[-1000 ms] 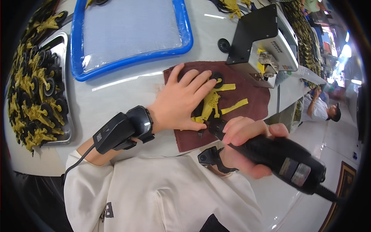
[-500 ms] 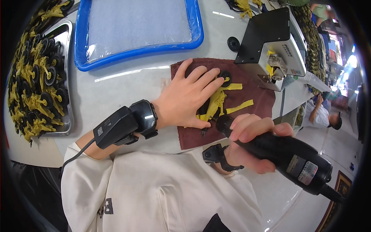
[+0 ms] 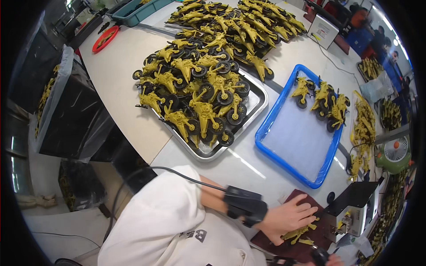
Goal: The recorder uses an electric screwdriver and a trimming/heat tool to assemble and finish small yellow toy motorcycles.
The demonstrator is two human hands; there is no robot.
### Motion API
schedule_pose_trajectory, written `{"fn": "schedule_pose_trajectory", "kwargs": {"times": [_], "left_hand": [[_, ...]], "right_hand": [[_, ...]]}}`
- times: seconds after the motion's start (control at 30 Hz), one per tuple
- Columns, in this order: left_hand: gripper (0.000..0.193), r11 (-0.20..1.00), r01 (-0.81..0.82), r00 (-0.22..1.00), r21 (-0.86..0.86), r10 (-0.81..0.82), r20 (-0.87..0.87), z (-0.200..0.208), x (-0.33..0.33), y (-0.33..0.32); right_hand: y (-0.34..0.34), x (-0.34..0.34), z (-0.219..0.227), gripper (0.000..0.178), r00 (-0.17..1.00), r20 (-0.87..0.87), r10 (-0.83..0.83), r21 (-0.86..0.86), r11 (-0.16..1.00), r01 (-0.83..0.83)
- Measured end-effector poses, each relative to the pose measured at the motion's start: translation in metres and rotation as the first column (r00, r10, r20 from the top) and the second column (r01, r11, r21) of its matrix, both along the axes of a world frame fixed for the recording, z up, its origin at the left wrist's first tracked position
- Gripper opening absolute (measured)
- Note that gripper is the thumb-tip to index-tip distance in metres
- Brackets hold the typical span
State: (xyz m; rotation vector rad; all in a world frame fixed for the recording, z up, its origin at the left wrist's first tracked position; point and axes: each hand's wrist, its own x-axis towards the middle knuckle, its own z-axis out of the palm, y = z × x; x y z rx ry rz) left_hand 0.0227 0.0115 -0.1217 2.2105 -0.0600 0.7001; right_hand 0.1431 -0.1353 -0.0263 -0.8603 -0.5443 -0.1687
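1. I see the left hand [image 3: 286,219] over a dark red cloth [image 3: 323,235], its grip spread.
2. The yellow part [image 3: 299,232] lies on the cloth, partly hidden under that hand.
3. My right hand [image 3: 335,260] — blurred, cut by the lower edge — has its grip wrapped round a black tool [image 3: 318,255], near the yellow part.
4. A blue tray [image 3: 284,163] and a heaped metal tray [image 3: 254,95] stand on the surface [image 3: 115,88].

Workshop with heaped yellow-black parts [image 3: 205,114]
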Motion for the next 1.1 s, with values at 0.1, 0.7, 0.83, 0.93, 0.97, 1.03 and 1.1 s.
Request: {"fn": "schedule_pose_trajectory", "kwargs": {"times": [0.1, 0.7, 0.83, 0.93, 0.97, 1.03, 1.1], "left_hand": [[0.093, 0.967, -0.247, 0.962, 0.054, 0.252, -0.107, 0.066, -0.085, 0.052], [0.072, 0.772, -0.406, 0.913, 0.488, 0.325, 0.245, 0.134, -0.023, 0.175], [0.068, 0.72, -0.29, 0.635, 0.63, 0.637, -0.436, -0.005, 0.072, 0.315], [0.058, 0.643, -0.234, 0.683, 0.729, 0.642, -0.347, -0.001, 0.071, 0.328], [0.068, 0.672, -0.25, 0.684, 0.697, 0.632, -0.364, -0.006, 0.059, 0.343], [0.061, 0.492, -0.376, 0.583, 0.786, 0.784, -0.212, 0.047, 0.063, 0.299], [0.062, 0.51, -0.572, 0.737, 0.642, 0.663, 0.13, 0.089, 0.048, 0.253]], "right_hand": [[0.006, 0.018, 0.008, 0.032, 0.973, -0.06, -0.223, 0.045, 0.973, 0.226], [-0.029, 0.041, -0.062, 0.06, 0.975, 0.042, -0.22, -0.406, 0.887, 0.218], [-0.018, 0.023, -0.055, 0.06, 0.946, 0.089, -0.311, -0.382, 0.867, 0.321], [-0.041, 0.025, -0.054, 0.071, 0.904, 0.089, -0.419, -0.191, 0.883, 0.428], [-0.047, 0.033, -0.043, 0.074, 0.918, 0.088, -0.387, -0.132, 0.909, 0.396], [-0.045, 0.044, -0.011, 0.075, 0.926, 0.137, -0.351, -0.068, 0.929, 0.363], [-0.033, 0.068, 0.012, 0.08, 0.935, 0.248, -0.254, -0.033, 0.962, 0.27]]}}
